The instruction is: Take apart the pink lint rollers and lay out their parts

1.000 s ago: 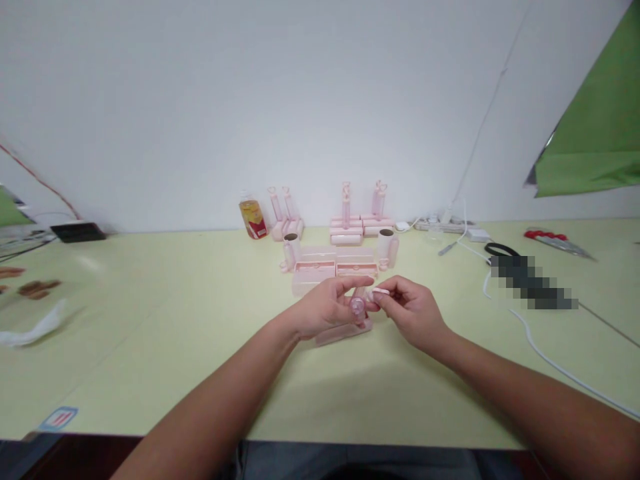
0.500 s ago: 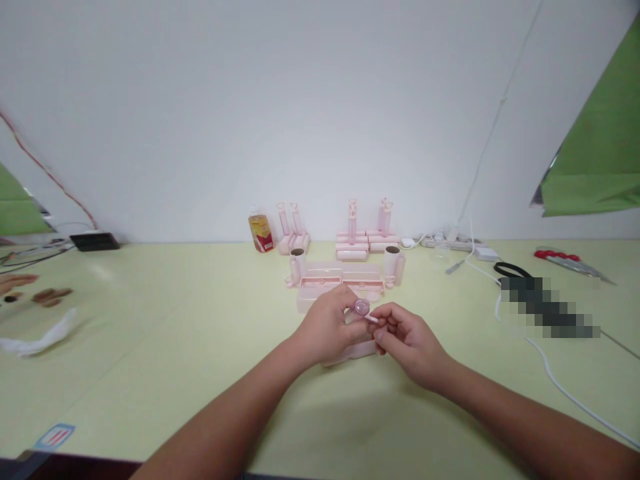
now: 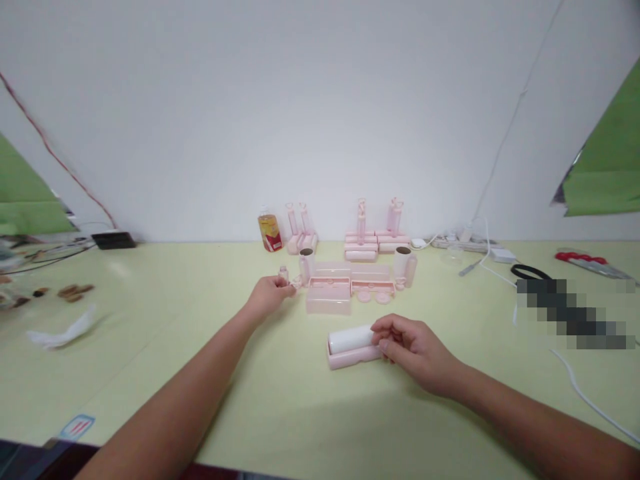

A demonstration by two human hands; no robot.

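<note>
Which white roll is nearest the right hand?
The white roll lying in the pink tray, its right end hidden behind the right hand. The left standing roll and right standing roll are farther back, upright, brown cores showing.

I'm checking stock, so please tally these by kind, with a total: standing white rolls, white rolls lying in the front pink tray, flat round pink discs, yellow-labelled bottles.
Standing white rolls: 2
White roll lying in front pink tray: 1
Flat round pink discs: 2
Yellow-labelled bottle: 1
Total: 6

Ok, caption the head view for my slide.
Left hand holds a small translucent tube; right hand at a white roll in a pink case.
</note>
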